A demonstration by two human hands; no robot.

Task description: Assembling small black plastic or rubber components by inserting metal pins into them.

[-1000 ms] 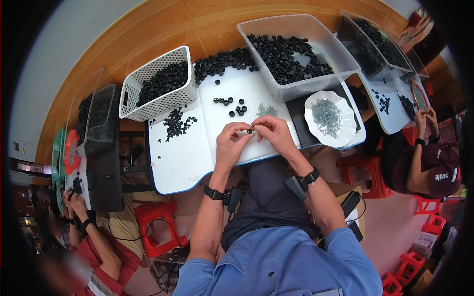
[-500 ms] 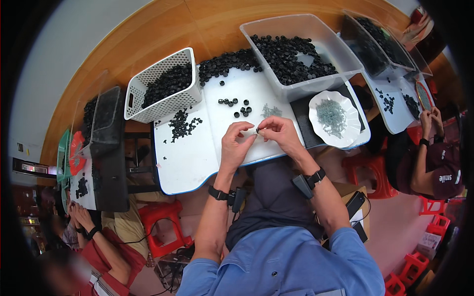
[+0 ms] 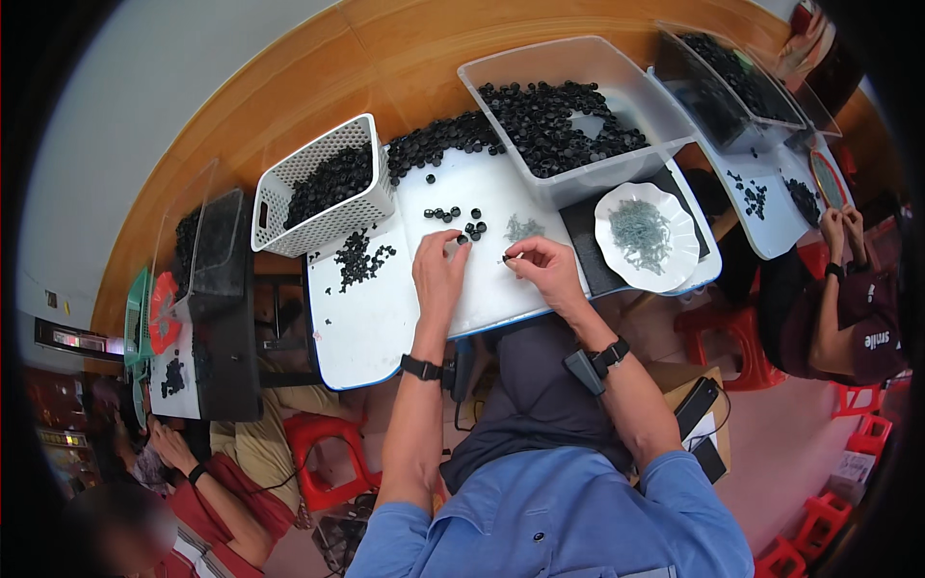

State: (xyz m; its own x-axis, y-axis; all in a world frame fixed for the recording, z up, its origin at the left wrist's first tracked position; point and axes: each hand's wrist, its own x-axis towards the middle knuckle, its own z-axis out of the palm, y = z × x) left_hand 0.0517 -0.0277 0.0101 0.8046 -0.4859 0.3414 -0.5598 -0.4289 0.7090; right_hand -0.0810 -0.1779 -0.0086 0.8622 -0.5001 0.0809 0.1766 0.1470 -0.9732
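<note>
On the white tabletop [image 3: 371, 332], my left hand [image 3: 439, 275] reaches to a loose group of round black caps [image 3: 475, 227]. Its thumb and forefinger close on the nearest black cap [image 3: 462, 239], at the group's edge. My right hand [image 3: 545, 274] is a little to the right, above the table's near part. A small black piece [image 3: 508, 258] is pinched between its thumb and forefinger; its exact shape is too small to make out. Just beyond the right hand lies a small heap of thin, pale green-grey pieces [image 3: 524, 228].
A white perforated basket [image 3: 332, 223] and a large clear bin [image 3: 617, 183] hold black parts. Small black pieces [image 3: 361, 262] lie at left. A scalloped white plate [image 3: 679, 265] with pale pieces stands at right. Other people work at both sides; a red stool [image 3: 328, 462] is lower left.
My hands have come apart. The left moved away and forward to a black cap, while the right stays near its place with the small black piece. The whole view has shifted slightly.
</note>
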